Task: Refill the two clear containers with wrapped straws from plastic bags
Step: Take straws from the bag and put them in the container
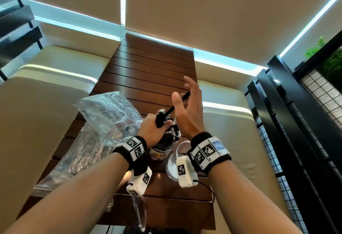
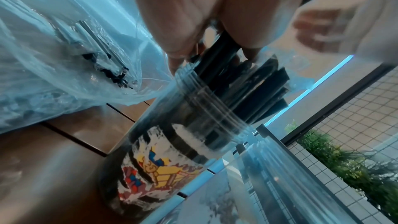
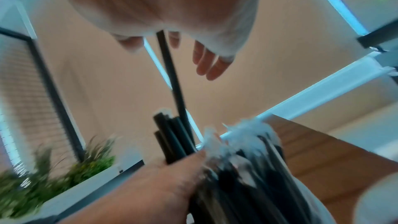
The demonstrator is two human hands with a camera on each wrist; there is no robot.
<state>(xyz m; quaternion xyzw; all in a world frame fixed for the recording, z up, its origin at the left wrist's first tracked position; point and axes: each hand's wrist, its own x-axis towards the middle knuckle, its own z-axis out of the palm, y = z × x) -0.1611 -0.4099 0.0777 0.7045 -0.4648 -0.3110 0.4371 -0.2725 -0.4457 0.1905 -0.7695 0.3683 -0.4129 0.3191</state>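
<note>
My left hand grips a bundle of black straws at the mouth of a clear container with a printed label, which stands on the table and is full of wrapped straws. One single black straw sticks up out of the bundle. Its tip touches the palm of my right hand, which is raised with straight, spread fingers. A second clear container stands just right of the first, partly hidden by my right wrist. A crumpled plastic bag holding straws lies to the left.
A second, longer plastic bag with straws lies along the left of the slatted wooden table. Cream benches flank the table. A black mesh railing with plants behind it runs along the right.
</note>
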